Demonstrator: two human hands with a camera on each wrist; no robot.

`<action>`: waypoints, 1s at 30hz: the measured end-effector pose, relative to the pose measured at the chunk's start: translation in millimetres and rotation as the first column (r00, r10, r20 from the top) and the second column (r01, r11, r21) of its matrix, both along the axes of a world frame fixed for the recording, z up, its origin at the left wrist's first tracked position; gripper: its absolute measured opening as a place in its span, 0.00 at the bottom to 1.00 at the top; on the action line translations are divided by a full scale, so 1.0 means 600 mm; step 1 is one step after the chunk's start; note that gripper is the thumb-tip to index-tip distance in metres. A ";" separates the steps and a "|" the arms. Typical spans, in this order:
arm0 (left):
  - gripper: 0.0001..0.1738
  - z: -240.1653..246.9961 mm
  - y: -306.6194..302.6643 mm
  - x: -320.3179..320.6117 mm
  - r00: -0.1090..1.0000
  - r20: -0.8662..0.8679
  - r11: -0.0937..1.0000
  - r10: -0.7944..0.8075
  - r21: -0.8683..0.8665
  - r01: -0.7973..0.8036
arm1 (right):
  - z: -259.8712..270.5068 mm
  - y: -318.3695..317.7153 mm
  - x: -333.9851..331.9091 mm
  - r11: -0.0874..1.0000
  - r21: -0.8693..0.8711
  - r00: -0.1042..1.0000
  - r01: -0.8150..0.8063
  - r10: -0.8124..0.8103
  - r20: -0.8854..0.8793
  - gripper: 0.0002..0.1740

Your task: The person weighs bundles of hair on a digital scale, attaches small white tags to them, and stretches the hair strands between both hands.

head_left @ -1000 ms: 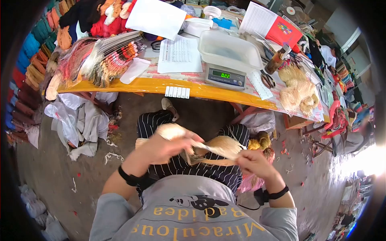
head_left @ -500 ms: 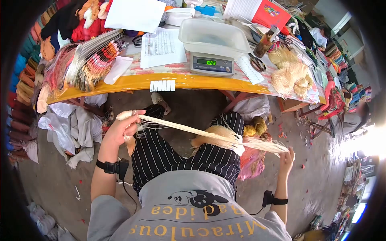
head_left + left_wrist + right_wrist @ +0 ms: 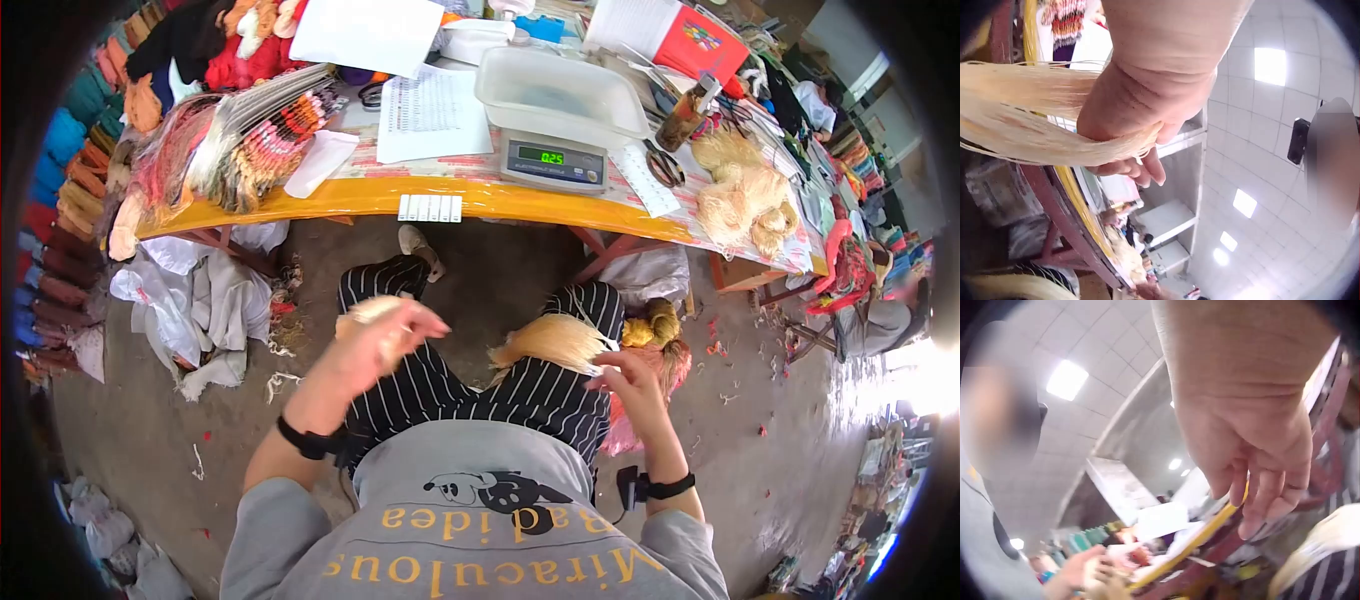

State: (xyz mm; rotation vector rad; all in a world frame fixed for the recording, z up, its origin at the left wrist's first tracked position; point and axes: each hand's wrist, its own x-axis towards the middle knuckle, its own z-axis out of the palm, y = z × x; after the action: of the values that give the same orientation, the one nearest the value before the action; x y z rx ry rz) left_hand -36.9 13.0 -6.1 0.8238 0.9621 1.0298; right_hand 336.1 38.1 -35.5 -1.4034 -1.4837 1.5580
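My left hand [image 3: 375, 350] holds a pale cream yarn hank [image 3: 370, 308] above the left thigh. The left wrist view shows the hank [image 3: 1029, 125] passing under the palm of the left hand [image 3: 1147, 100], its strands hanging as a loop. A second cream bundle [image 3: 555, 343] lies across the right thigh with a white tie near its right end. Beside that tie is my right hand [image 3: 640, 390], slightly blurred. In the right wrist view the right hand [image 3: 1247, 444] hangs with loosely bent fingers, and no yarn shows in it.
A yellow-edged table [image 3: 370, 198] stands ahead with a digital scale [image 3: 555, 163] under a clear tub [image 3: 560, 95], printed sheets [image 3: 430, 115], scissors [image 3: 664, 166] and cream skeins [image 3: 745, 200]. Pink and yellow yarn [image 3: 655, 335] hangs beside the right leg.
The hands have come nearer each other from wide apart. Strands stretched between them half a second ago are gone from the right hand. The scale display went from 0.23 to 0.25.
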 end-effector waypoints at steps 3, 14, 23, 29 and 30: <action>0.23 0.010 -0.002 0.077 0.982 0.094 0.984 -0.161 0.092 0.152 | 0.042 0.011 -0.116 0.967 0.024 0.959 -0.255 0.256 -0.123 0.13; 0.30 0.001 -0.013 0.105 0.967 0.235 0.995 -0.100 0.017 0.099 | 0.030 -0.001 -0.220 0.953 0.058 0.902 -0.298 0.301 -0.310 0.07; 0.32 0.008 0.003 0.094 0.928 0.372 0.989 0.024 -0.143 0.032 | 0.029 -0.011 -0.199 0.704 -0.456 0.640 -0.545 -0.003 -0.769 0.11; 0.29 -0.022 -0.025 -0.051 0.919 0.064 0.852 -0.388 -0.355 0.385 | 0.036 0.017 -0.104 0.910 -0.290 0.919 -0.296 0.188 -0.347 0.12; 0.23 -0.006 -0.040 -0.080 0.999 -0.035 0.891 -0.001 -0.453 -0.015 | 0.040 0.037 -0.075 0.927 -0.306 0.941 -0.218 0.118 -0.316 0.10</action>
State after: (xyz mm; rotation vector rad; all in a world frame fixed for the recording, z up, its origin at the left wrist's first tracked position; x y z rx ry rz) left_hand -84.7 -11.2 -9.6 0.4475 1.1781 0.7515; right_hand 291.3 60.3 -11.3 -1.1720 -1.2249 2.1091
